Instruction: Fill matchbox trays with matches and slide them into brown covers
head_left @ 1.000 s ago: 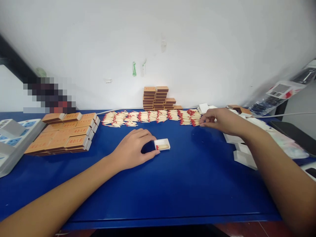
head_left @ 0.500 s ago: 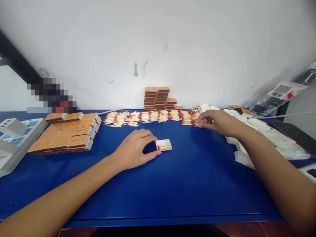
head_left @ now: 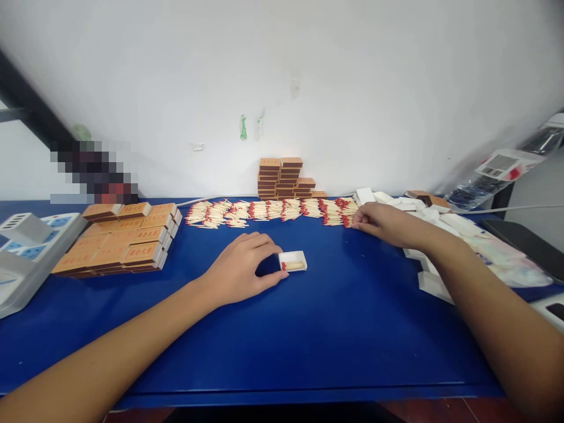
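Note:
My left hand (head_left: 240, 269) rests on the blue table (head_left: 308, 341), its thumb and fingers curled around the left end of a small white matchbox tray (head_left: 293, 261) with a few red-tipped matches in it. My right hand (head_left: 382, 222) reaches to the right end of a long row of loose red-tipped matches (head_left: 268, 210) and its fingertips are pinched together on matches there. Exactly how many it grips is too small to see.
A block of closed orange matchboxes (head_left: 118, 238) lies at the left, beside a white power strip (head_left: 26, 247). A stepped stack of orange matchboxes (head_left: 284, 178) stands against the wall. Empty white trays (head_left: 434, 282) and plastic bags (head_left: 506, 258) lie at the right.
My right hand has shifted slightly left and lower along the row's right end, its fingers closing on matches. The left hand and the tray have stayed put.

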Demonstrator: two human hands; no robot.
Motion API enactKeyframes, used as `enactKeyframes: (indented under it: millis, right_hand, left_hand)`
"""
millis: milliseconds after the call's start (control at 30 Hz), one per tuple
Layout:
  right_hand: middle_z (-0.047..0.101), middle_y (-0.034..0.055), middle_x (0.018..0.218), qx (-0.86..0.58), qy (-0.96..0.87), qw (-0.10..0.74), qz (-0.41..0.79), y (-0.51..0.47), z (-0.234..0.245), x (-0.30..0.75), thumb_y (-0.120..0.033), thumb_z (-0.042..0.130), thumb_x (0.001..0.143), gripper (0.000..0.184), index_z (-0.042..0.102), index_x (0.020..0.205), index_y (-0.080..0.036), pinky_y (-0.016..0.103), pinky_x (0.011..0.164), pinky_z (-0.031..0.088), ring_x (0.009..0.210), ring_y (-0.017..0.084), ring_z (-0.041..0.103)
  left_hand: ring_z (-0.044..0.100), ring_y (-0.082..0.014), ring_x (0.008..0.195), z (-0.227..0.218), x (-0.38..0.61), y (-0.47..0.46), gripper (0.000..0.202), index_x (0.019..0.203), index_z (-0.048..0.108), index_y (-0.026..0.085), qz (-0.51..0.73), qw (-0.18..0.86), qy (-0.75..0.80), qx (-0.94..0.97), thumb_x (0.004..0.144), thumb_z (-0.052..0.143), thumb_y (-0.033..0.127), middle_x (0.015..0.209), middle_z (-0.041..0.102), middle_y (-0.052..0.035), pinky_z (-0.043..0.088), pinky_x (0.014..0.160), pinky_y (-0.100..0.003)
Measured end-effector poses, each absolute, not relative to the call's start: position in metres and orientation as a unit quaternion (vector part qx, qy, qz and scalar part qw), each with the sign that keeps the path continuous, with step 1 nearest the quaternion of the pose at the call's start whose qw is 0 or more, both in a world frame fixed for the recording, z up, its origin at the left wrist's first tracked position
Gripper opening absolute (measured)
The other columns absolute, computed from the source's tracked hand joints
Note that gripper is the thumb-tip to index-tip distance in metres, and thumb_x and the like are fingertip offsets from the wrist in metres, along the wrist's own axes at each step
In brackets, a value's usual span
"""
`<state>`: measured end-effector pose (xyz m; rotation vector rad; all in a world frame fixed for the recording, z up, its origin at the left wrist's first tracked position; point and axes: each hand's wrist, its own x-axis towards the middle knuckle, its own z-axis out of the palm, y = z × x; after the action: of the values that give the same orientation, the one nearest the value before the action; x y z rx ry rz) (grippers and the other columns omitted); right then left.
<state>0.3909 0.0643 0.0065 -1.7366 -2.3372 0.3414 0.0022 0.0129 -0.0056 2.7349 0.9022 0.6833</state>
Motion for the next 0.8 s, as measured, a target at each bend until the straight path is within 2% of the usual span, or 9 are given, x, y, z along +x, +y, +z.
enactKeyframes:
  millis: [133,300,433,567,800]
  right_hand:
    - [0.071,0.0080,0.080,-0.590,-0.791,0.113,0.120,0.0630,0.0079,0.3913,-0.057,0.061,0.092,0.035,0.066,0.084,-0.024,0.035,0.065,0.044,0.071,0.024,0.061]
    - [0.072,0.0077,0.082,-0.582,-0.795,0.106,0.134,0.0619,0.0143,0.3950,-0.058,0.065,0.089,0.035,0.073,0.086,-0.023,0.035,0.067,0.045,0.073,0.024,0.062]
    - [0.070,0.0067,0.080,-0.574,-0.799,0.113,0.136,0.0627,0.0149,0.3966,-0.067,0.068,0.086,0.043,0.076,0.086,-0.024,0.034,0.066,0.043,0.073,0.024,0.060]
    - [0.067,0.0057,0.077,-0.583,-0.792,0.121,0.137,0.0634,0.0139,0.3979,-0.074,0.067,0.083,0.050,0.076,0.087,-0.025,0.035,0.066,0.042,0.071,0.024,0.059]
    - [0.070,0.0070,0.078,-0.599,-0.780,0.099,0.150,0.0644,0.0121,0.3991,-0.075,0.065,0.084,0.053,0.075,0.086,-0.023,0.035,0.066,0.042,0.071,0.023,0.059]
  left_hand:
    - [0.071,-0.0269,0.105,-0.0059,0.0022,0.0130,0.030,0.121,0.072,0.021,0.229,0.092,0.306,0.920,0.099,0.075,0.042,0.116,0.075,-0.0086,0.055,0.095,-0.045]
    - [0.071,-0.0275,0.106,-0.0065,0.0020,0.0128,0.031,0.121,0.072,0.021,0.228,0.094,0.303,0.921,0.098,0.076,0.041,0.116,0.074,-0.0087,0.055,0.095,-0.045]
    - [0.070,-0.0273,0.105,-0.0066,0.0014,0.0126,0.032,0.122,0.072,0.019,0.229,0.093,0.303,0.920,0.098,0.077,0.040,0.116,0.074,-0.0087,0.055,0.096,-0.045]
    - [0.071,-0.0270,0.105,-0.0059,0.0016,0.0123,0.032,0.122,0.072,0.020,0.229,0.093,0.301,0.921,0.098,0.077,0.040,0.116,0.074,-0.0084,0.055,0.095,-0.046]
    - [0.070,-0.0273,0.105,-0.0056,0.0023,0.0122,0.032,0.122,0.072,0.019,0.226,0.089,0.301,0.922,0.098,0.077,0.040,0.116,0.074,-0.0088,0.055,0.094,-0.045]
